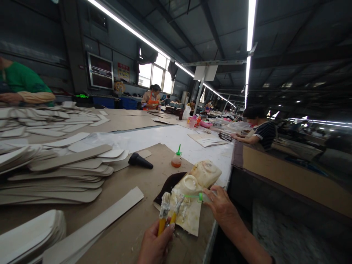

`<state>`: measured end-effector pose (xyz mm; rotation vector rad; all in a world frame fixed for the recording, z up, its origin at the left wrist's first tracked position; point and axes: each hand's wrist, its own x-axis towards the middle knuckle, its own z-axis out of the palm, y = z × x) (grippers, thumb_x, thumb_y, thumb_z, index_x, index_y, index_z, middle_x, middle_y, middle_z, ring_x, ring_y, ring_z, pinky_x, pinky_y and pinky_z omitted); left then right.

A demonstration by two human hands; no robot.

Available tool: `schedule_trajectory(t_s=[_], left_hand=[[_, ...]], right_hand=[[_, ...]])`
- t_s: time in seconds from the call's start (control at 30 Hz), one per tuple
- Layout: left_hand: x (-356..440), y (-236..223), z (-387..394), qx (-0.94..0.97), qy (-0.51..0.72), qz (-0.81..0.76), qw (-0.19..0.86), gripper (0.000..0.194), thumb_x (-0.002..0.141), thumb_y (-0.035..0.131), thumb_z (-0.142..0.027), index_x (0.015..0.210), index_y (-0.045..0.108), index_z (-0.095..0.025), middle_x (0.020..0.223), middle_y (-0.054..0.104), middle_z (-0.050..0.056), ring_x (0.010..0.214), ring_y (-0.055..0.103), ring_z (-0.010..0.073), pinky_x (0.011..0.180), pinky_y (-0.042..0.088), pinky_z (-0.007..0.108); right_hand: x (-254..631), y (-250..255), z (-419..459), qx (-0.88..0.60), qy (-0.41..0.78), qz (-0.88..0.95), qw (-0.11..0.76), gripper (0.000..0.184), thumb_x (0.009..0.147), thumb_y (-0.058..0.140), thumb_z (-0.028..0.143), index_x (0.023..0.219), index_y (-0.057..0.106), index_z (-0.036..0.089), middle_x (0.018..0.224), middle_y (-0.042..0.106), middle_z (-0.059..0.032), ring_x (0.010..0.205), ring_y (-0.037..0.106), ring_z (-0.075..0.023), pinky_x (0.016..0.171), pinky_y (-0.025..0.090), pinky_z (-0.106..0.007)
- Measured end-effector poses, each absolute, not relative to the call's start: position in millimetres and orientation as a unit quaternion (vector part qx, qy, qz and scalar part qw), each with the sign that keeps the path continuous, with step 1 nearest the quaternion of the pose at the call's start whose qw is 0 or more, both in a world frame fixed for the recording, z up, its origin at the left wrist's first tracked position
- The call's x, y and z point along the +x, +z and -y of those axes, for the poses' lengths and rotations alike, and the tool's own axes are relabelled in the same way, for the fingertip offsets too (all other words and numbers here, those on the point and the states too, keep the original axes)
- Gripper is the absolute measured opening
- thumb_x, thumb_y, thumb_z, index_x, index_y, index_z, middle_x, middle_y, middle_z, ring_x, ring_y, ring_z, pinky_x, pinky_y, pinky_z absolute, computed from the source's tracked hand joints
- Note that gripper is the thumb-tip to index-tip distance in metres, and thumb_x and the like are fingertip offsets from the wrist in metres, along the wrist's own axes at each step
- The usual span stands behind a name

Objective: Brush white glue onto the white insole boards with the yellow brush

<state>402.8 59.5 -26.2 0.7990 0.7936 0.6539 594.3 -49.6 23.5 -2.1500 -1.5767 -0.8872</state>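
Note:
My left hand (156, 242) is closed around the yellow handles of two brushes (165, 207), whose bristles are caked with white paste. In my right hand (222, 208) is a squeeze bottle with a green cap and thin nozzle (201, 197). The nozzle points left at the bristles; whether it touches them I cannot tell. Behind the brushes lies a cream plastic jug (206, 171), smeared with dried paste. Part of a dark brown piece (171, 182) shows beneath it. Farther back stands another squeeze bottle (176, 160) with a green nozzle and amber liquid.
Stacks of pale, round-ended strips (57, 179) cover the table's left side. A long pale board (101, 220) lies before them. A black cone-shaped object (140, 160) rests near the middle. Several people work around the tables, one in a striped top (264, 132) at the right.

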Motion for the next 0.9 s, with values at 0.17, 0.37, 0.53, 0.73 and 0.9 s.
schedule_trajectory(t_s=[0.17,0.37,0.53,0.73,0.9], left_hand=[[400.8,-23.0,-59.0,0.395,0.282,-0.361,0.797,0.054,0.041,0.078,-0.054,0.073,0.065,-0.013,0.040,0.047,-0.006,0.033,0.033,0.0018,0.032,0.021,0.013],[390.4,-9.3,-64.3,0.397,0.208,-0.300,0.842,0.057,0.049,0.074,-0.057,0.082,0.057,-0.014,0.050,0.059,-0.001,0.029,0.038,0.0022,0.028,0.022,0.012],[388.2,-2.3,-65.9,0.354,0.199,-0.274,0.872,0.071,0.050,0.074,-0.056,0.101,0.046,-0.015,0.052,0.061,-0.001,0.030,0.039,0.0030,0.028,0.021,0.011],[392.1,-0.6,-63.3,0.326,0.258,-0.299,0.859,0.068,0.051,0.073,-0.057,0.098,0.047,-0.014,0.049,0.060,-0.001,0.028,0.038,0.0027,0.028,0.020,0.010],[394.3,-1.1,-66.8,0.328,0.348,-0.353,0.804,0.061,0.053,0.069,-0.057,0.095,0.049,-0.018,0.051,0.060,-0.003,0.030,0.040,0.0048,0.027,0.023,0.012]], right_hand=[[592.7,24.1,50.1,-0.763,-0.287,0.550,0.184,0.024,0.086,0.046,0.025,0.104,0.061,0.021,0.093,0.053,-0.0114,0.089,0.054,-0.0253,0.073,0.052,-0.041],[578.0,25.7,45.5,-0.819,-0.128,0.489,0.271,0.028,0.078,0.054,0.023,0.105,0.060,0.021,0.095,0.058,-0.0076,0.089,0.058,-0.0209,0.082,0.050,-0.036],[561.7,34.4,36.9,-0.849,-0.026,0.422,0.317,0.034,0.076,0.052,0.036,0.105,0.061,0.020,0.104,0.064,-0.0082,0.102,0.056,-0.0244,0.093,0.041,-0.040],[549.5,35.3,15.2,-0.852,0.052,0.363,0.374,0.044,0.074,0.047,0.043,0.108,0.054,0.015,0.107,0.064,-0.0120,0.102,0.058,-0.0243,0.089,0.043,-0.036],[537.6,33.6,-23.7,-0.811,0.058,0.396,0.426,0.031,0.077,0.046,0.040,0.098,0.049,0.018,0.095,0.066,-0.0093,0.091,0.062,-0.0219,0.081,0.046,-0.034]])
